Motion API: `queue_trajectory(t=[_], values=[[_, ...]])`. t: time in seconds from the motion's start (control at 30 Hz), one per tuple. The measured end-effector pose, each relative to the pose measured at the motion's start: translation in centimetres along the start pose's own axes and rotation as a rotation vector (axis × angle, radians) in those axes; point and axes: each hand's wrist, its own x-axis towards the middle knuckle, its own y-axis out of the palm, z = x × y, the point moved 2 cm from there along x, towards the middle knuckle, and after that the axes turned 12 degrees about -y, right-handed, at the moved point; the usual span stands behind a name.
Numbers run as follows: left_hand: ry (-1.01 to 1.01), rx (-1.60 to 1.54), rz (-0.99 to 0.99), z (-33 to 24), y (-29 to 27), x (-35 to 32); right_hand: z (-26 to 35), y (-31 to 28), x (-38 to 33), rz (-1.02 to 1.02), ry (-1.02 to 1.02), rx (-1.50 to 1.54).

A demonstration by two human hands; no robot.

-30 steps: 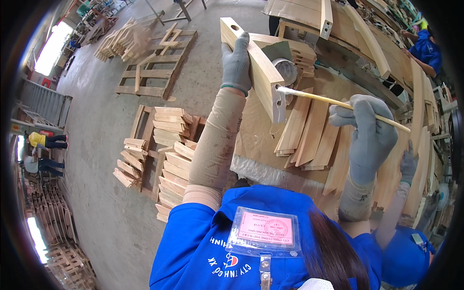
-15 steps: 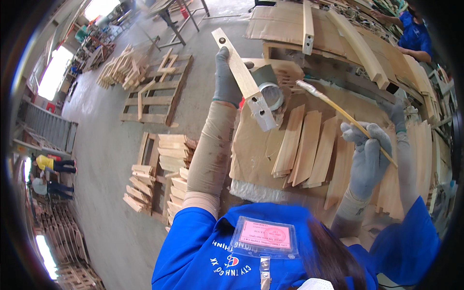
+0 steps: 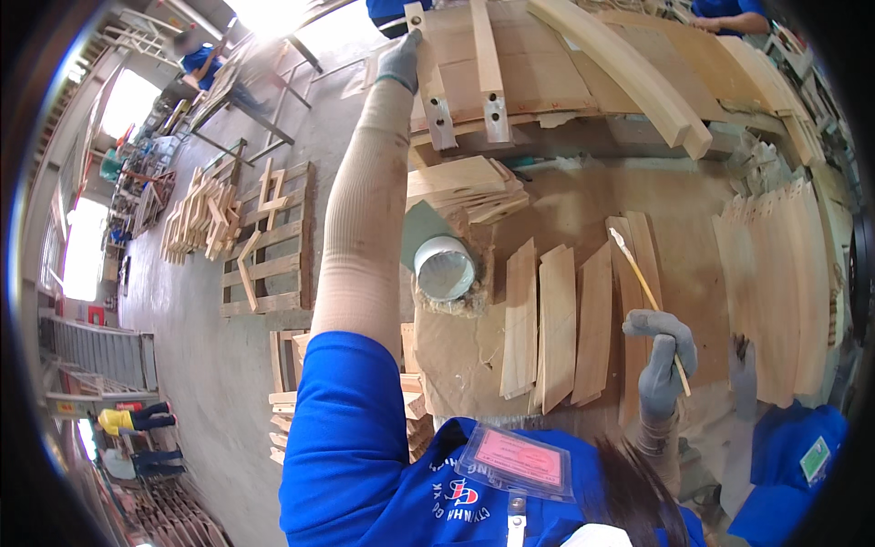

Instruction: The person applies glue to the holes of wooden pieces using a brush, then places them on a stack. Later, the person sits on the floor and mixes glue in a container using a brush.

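Fingers (image 3: 407,47) of the left hand (image 3: 398,66) are closed on a drilled wooden bar (image 3: 430,82), upper centre, over the counter (image 3: 540,75) — placing seems under way, a gentle release being called for — while a brush (image 3: 649,292) is pinched by the right hand (image 3: 663,357), lower right.

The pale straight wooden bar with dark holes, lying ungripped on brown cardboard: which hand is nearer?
Left. The left hand is just left of the pale bar, gripping a similar holed bar; the right hand is farther off, lower and rightward, holding a slim yellow-handled brush.
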Motion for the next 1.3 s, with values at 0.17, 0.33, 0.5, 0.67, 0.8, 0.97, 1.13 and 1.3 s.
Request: queue_trajectory(t=[0.17, 0.33, 0.5, 0.67, 0.8, 0.97, 1.13, 1.3], values=[[0.230, 0.833, -0.117, -0.4, -1.0, 6.2, -2.7, -1.6, -1.6, 0.042, -0.045, -0.113], [0.142, 0.202, -0.002, -12.8, -8.0, -0.6, -4.3, -0.8, -4.7, 0.055, -0.147, -0.232], [0.662, 0.406, -0.021, 3.0, 0.0, -21.3, -7.3, -0.7, -9.8, 0.243, 0.006, -0.497], [0.075, 0.380, 0.184, 11.6, 0.1, -34.9, -7.7, 1.2, -13.1, 0.197, -0.002, -0.464], [-0.463, 0.138, 0.162, 18.7, 0.8, -41.7, -9.5, -2.7, -14.6, 0.146, 0.104, -0.649], [-0.605, 0.167, 0.295, 21.0, 1.0, -46.0, -10.4, -8.7, -18.1, 0.060, 0.159, -0.750], [-0.898, -0.069, 0.625, 20.9, 7.6, -48.8, -8.7, -10.8, -25.3, 0.105, 0.224, -0.749], [-0.538, 0.470, 0.898, 28.6, 16.7, -48.9, -8.6, -10.6, -27.3, 0.089, 0.185, -0.740]])
